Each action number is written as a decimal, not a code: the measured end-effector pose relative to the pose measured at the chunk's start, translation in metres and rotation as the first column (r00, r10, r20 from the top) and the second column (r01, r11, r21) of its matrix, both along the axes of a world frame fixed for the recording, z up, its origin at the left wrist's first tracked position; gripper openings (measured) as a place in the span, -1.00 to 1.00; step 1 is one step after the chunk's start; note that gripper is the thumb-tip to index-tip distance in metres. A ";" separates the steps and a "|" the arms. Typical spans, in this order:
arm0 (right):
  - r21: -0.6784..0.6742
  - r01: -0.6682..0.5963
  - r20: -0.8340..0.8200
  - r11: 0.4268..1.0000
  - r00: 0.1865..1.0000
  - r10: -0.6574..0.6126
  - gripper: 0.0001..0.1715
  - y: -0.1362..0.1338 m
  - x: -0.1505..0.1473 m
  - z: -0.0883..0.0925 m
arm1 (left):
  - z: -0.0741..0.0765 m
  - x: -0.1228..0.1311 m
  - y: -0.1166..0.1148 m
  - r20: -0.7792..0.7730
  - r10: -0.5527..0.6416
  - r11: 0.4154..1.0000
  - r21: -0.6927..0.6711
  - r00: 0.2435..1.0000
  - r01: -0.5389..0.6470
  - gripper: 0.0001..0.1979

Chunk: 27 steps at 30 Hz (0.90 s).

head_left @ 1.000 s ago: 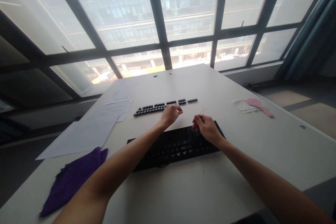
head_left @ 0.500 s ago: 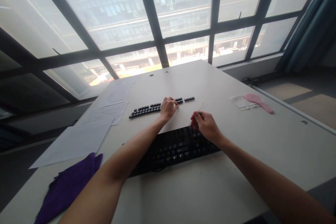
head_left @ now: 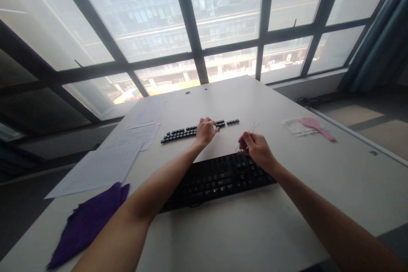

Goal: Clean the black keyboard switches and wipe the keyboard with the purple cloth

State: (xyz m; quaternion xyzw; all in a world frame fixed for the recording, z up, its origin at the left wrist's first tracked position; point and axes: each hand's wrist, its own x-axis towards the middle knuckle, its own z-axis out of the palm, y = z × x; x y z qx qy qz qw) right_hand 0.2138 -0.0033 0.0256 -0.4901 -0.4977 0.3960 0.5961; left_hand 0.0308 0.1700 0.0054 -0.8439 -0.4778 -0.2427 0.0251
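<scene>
My left hand reaches over the rows of loose black keycaps laid out on the white table. Its thumb and fingers close around a keycap at the right part of the rows, though the fingers partly hide it. My right hand is closed on a thin wire keycap puller, whose wire ends stick up beyond the fingers. That hand hovers above the upper right part of a black keyboard, which lies in front of me. My left forearm covers the keyboard's left side.
A purple cloth and several paper sheets lie on the left of the white table. To the right, a pink hairbrush rests on white tissue. Large windows stand beyond the far edge.
The view has shifted slightly left. My right hand has moved a little right over the keyboard with the keycap puller. My left hand stays by the loose keycaps.
</scene>
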 end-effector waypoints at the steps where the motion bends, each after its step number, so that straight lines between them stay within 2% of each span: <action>1: 0.001 0.000 -0.002 1.000 1.000 0.000 -0.37 0.000 0.000 0.000 | -0.001 0.000 0.000 -0.001 0.004 1.000 0.000 1.000 -0.004 -0.83; 13: -0.015 0.000 -0.002 1.000 1.000 0.000 -0.35 0.002 0.000 -0.003 | -0.009 0.004 0.006 0.016 0.026 1.000 -0.004 1.000 -0.026 -0.82; 19: -0.005 -0.005 0.010 1.000 1.000 0.005 -0.37 0.002 0.004 0.000 | -0.001 0.005 0.002 0.030 0.022 1.000 -0.009 0.999 -0.022 -0.74; 23: 0.028 -0.074 0.123 0.997 0.990 0.070 -0.46 0.001 0.007 0.001 | 0.013 0.008 -0.020 0.060 -0.017 1.000 -0.003 0.998 0.018 -0.75; 27: 0.006 -0.212 0.309 0.977 0.930 0.200 -0.52 0.002 0.007 -0.004 | 0.022 0.013 -0.071 0.082 -0.206 0.972 -0.093 0.975 0.213 -0.81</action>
